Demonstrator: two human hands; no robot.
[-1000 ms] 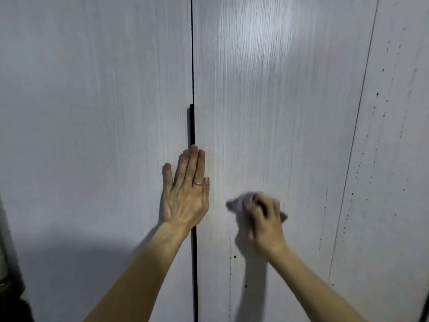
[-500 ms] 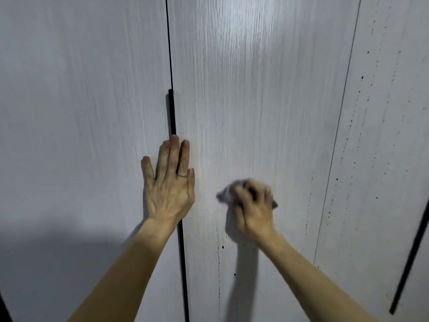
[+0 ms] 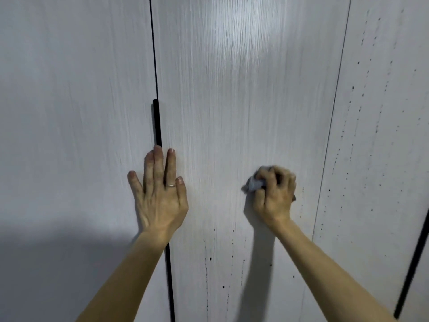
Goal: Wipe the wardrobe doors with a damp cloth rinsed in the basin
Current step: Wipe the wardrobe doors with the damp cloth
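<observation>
White wood-grain wardrobe doors fill the view. My left hand (image 3: 160, 194) lies flat, fingers spread, across the dark gap between the left door (image 3: 69, 112) and the middle door (image 3: 243, 89). My right hand (image 3: 275, 196) is closed around a crumpled grey cloth (image 3: 254, 183) and presses it against the middle door near its right edge. Only a corner of the cloth shows past my fingers. Dark specks and drip trails mark the middle door below my hands. No basin is in view.
A black bar handle (image 3: 157, 122) runs along the gap above my left hand. The right door (image 3: 383, 112) carries many dark specks in vertical lines. Another black handle (image 3: 413, 263) shows at the far right edge.
My right hand with the cloth has slid to the right across the middle door, away from my left hand. My left hand stays pressed on the gap. The view has shifted slightly.
</observation>
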